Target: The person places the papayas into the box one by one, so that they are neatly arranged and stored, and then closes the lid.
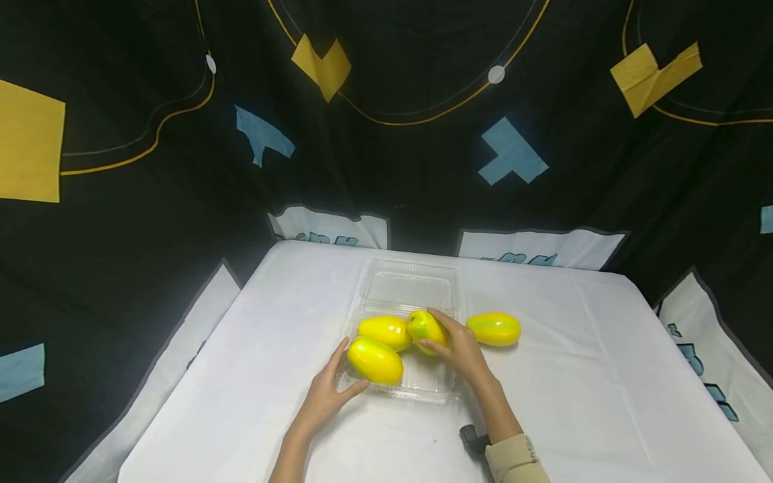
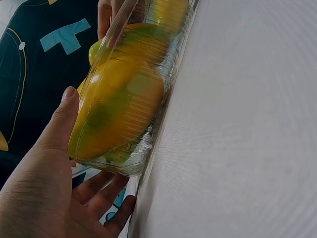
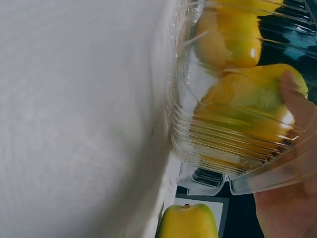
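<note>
A clear plastic clamshell box (image 1: pixel 429 382) lies on the table with its lid (image 1: pixel 410 285) folded back. Two yellow-green mangoes sit in its left half: the front mango (image 1: pixel 376 361) and the one behind it (image 1: pixel 383 331). My right hand (image 1: pixel 461 345) grips a third mango (image 1: pixel 425 330) between thumb and fingers, over the box beside the rear one. Around the box's front left corner, my left hand (image 1: pixel 326 399) spreads its thumb and fingers close against the wall; the left wrist view shows its thumb (image 2: pixel 64 116) beside the front mango. Another mango (image 1: pixel 494 329) rests right of the box.
A white cloth covers the table (image 1: pixel 561 389). Behind it hangs a black curtain (image 1: pixel 398 168) with yellow and blue patches. By the right wrist is a small dark device (image 1: pixel 473 439).
</note>
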Demonstrator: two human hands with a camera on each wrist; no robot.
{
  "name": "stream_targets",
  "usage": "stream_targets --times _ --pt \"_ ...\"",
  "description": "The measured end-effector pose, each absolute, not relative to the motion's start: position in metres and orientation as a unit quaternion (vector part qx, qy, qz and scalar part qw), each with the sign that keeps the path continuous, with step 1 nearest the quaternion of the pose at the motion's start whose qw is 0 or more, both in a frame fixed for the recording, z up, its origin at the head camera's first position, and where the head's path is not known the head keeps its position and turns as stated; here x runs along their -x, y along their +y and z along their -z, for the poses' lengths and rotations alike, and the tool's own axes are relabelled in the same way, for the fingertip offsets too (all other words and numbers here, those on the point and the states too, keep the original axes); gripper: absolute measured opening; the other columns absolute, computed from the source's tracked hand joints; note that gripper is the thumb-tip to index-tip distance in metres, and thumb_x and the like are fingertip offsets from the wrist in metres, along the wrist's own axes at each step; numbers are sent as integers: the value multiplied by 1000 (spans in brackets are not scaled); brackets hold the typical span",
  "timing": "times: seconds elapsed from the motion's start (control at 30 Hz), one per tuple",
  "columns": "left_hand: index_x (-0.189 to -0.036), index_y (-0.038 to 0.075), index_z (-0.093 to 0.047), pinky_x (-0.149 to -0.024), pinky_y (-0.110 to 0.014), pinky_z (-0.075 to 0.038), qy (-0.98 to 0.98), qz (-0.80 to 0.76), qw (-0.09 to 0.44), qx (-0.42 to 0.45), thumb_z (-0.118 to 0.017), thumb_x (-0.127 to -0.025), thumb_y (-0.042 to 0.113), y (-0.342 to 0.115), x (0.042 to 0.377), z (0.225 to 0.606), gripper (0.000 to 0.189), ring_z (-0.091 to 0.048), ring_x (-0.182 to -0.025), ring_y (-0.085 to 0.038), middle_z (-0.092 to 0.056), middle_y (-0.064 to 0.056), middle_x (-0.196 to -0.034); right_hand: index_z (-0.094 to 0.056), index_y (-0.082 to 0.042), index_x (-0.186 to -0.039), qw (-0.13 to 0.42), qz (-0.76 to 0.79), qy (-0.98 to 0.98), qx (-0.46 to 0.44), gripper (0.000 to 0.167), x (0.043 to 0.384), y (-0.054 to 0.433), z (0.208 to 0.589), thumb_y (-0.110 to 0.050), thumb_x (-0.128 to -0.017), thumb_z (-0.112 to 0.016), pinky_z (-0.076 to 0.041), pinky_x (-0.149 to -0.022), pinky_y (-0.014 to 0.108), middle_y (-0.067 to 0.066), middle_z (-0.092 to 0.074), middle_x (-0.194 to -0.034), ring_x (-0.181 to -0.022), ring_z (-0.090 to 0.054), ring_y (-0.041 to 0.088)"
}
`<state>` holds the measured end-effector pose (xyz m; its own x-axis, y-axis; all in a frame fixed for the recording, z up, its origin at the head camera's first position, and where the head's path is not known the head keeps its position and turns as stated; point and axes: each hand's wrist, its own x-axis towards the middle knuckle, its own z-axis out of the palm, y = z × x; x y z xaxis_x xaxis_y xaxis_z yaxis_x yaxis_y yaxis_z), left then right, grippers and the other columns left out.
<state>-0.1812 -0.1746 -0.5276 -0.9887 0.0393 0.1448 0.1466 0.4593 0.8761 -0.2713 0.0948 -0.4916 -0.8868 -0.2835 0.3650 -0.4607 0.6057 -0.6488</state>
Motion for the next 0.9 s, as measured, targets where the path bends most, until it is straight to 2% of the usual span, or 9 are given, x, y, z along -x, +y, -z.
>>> stream_targets --times 0.27,0.9 --pt "-148 23 -19 -103 -58 -27 -853 517 51 57 -71 -77 45 -175 181 529 90 -31 -131 -34 -29 -13 -147 -51 -18 -133 115 -396 -886 -213 64 271 95 495 -34 -76 -75 -36 -102 42 6 -51 -133 -122 -47 27" --pt "-148 24 -19 -104 -56 -25 -853 515 59 63 -71 -78 45 -175 182 530 90 -30 -132 -33 -27 -10 -148 -52 -12 -132 129 -378 -888 -227 66 268 96 496 -29 -74 -77 -37 -101 43 13 -52 -131 -121 -48 29"
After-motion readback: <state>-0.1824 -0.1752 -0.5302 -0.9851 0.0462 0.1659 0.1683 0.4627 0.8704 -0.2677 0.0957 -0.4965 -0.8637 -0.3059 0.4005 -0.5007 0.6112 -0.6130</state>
